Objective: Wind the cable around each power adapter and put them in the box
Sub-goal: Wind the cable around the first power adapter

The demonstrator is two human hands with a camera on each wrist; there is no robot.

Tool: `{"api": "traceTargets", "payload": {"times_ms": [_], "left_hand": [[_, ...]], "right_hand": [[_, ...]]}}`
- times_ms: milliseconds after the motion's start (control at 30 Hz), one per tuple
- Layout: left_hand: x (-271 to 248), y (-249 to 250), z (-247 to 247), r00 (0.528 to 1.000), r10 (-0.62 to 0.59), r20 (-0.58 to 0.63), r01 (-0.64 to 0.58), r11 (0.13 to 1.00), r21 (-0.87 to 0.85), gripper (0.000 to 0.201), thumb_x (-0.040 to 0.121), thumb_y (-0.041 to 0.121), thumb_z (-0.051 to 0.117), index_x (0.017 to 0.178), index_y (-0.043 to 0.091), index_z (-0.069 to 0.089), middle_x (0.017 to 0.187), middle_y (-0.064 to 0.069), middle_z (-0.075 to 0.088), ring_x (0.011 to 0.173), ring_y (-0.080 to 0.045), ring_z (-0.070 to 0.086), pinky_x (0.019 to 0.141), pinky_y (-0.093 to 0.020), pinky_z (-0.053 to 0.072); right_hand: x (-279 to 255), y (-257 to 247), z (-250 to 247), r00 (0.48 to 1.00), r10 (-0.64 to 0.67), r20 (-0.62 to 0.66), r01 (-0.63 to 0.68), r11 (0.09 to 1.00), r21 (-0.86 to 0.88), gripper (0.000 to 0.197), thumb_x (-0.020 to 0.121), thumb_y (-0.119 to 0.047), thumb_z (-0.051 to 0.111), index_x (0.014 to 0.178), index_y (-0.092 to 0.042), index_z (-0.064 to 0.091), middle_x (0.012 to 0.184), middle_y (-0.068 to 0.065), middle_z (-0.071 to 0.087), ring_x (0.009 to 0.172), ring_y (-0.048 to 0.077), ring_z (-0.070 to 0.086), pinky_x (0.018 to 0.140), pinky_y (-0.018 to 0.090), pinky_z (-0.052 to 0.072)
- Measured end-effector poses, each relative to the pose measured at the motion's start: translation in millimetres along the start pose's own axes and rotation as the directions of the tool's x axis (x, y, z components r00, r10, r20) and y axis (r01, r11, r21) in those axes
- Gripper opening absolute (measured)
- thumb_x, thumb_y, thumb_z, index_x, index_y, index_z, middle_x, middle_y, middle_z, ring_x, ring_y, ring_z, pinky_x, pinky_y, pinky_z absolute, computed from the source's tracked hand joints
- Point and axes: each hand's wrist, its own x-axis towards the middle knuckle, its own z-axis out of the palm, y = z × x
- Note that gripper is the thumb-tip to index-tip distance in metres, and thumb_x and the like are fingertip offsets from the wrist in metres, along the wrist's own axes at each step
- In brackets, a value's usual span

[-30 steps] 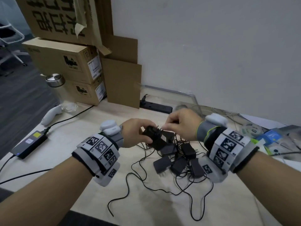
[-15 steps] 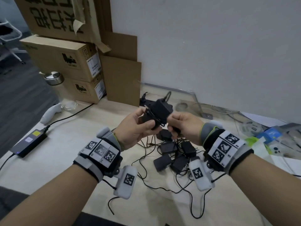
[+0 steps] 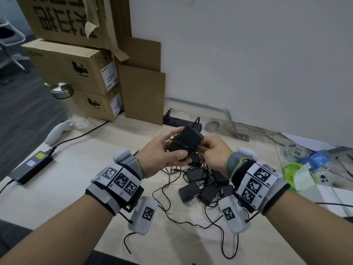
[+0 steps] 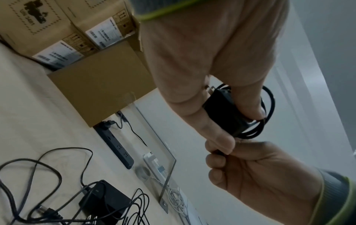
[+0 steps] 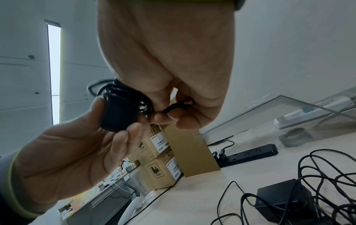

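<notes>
A black power adapter [image 3: 191,137] with its cable coiled round it is held above the table. My left hand [image 3: 179,145] grips the adapter body [image 4: 221,109] between thumb and fingers. My right hand [image 3: 202,149] sits close beside it and pinches the cable end [image 5: 179,106] against the coil [image 5: 125,94]. Below the hands, several more black adapters [image 3: 204,188] lie in a heap on the table with their cables [image 3: 172,207] tangled and spread toward the front edge.
Stacked cardboard boxes [image 3: 76,69] and a flat cardboard sheet [image 3: 145,92] stand at the back left. A glass jar [image 3: 68,104], a white controller [image 3: 57,131] and a laptop power brick [image 3: 32,167] lie left. A black power strip [image 3: 177,121] runs along the wall. Clutter [image 3: 305,169] fills the right.
Both hands have lifted the adapter from just over the heap to well above it. Its cable is now coiled round the body, and my right hand has shifted to the cable end.
</notes>
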Motion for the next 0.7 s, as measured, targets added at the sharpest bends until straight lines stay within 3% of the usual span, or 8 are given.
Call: {"api": "traceTargets", "payload": {"times_ms": [100,200,367,467,533,600,700], "left_hand": [[-0.2,0.0,4.7,1.000,-0.003,-0.011,0.003,1.000,-0.015,0.054,0.072,-0.004,0.074,0.120,0.015,0.057,0.113,-0.028,0.055,0.094,-0.044,0.066,0.080,-0.042,0.058],[0.4,0.6,8.1,0.999,-0.003,-0.046,0.003,1.000,-0.012,0.051,0.068,0.001,0.072,0.116,0.014,0.058,0.108,-0.023,0.061,0.092,-0.042,0.067,0.081,-0.044,0.059],[1.2,-0.2,14.2,0.995,0.026,-0.097,-0.030,0.999,-0.035,0.048,0.066,-0.001,0.072,0.112,0.008,0.060,0.110,-0.018,0.063,0.093,-0.039,0.067,0.084,-0.047,0.057],[3.0,1.0,15.4,0.988,0.029,-0.154,-0.046,0.993,-0.104,0.046,0.069,-0.002,0.068,0.112,0.005,0.058,0.115,-0.021,0.058,0.092,-0.038,0.068,0.083,-0.045,0.058],[4.4,2.9,16.2,0.983,0.014,-0.181,-0.048,0.981,-0.186,0.043,0.068,-0.003,0.067,0.110,0.005,0.057,0.113,-0.019,0.058,0.091,-0.036,0.068,0.080,-0.043,0.059],[5.9,4.5,17.1,0.984,0.006,-0.180,-0.048,0.971,-0.234,0.044,0.068,-0.002,0.066,0.110,0.005,0.057,0.113,-0.019,0.058,0.094,-0.037,0.066,0.078,-0.040,0.060],[8.2,5.1,18.7,0.984,0.009,-0.177,-0.052,0.969,-0.242,0.044,0.070,0.002,0.066,0.113,0.005,0.058,0.112,-0.019,0.061,0.099,-0.039,0.064,0.079,-0.039,0.060]], "right_hand": [[-0.7,-1.7,-0.5,1.000,-0.007,0.007,0.007,1.000,-0.004,0.046,0.094,0.008,0.044,0.068,-0.025,0.061,0.039,-0.015,0.051,0.047,0.011,0.039,0.054,0.027,0.032],[0.2,0.3,-1.6,1.000,-0.023,-0.013,0.024,0.997,0.068,0.044,0.094,0.003,0.047,0.070,-0.027,0.067,0.049,-0.013,0.056,0.052,0.016,0.038,0.057,0.034,0.034],[-0.4,-2.2,-3.5,1.000,0.026,-0.017,-0.021,0.971,0.238,0.035,0.092,0.010,0.046,0.083,-0.018,0.065,0.066,-0.001,0.056,0.055,0.012,0.045,0.052,0.022,0.043],[1.1,-1.6,-10.6,0.993,0.106,-0.041,-0.076,0.887,0.456,0.026,0.088,0.014,0.048,0.096,-0.009,0.058,0.078,0.006,0.059,0.061,0.016,0.053,0.055,0.023,0.050],[1.6,-2.4,-16.1,0.990,0.107,-0.097,-0.033,0.821,0.571,0.024,0.086,0.015,0.052,0.093,-0.007,0.058,0.086,0.009,0.063,0.064,0.017,0.059,0.060,0.024,0.054],[0.9,-4.2,-16.9,0.985,0.035,-0.170,0.066,0.833,0.550,0.020,0.085,0.011,0.057,0.089,-0.008,0.059,0.087,0.011,0.065,0.068,0.019,0.061,0.062,0.025,0.056],[0.8,-4.4,-10.1,0.943,-0.140,-0.302,0.226,0.936,0.270,0.017,0.084,0.000,0.066,0.083,-0.016,0.062,0.081,0.006,0.065,0.069,0.019,0.059,0.065,0.031,0.054]]}}
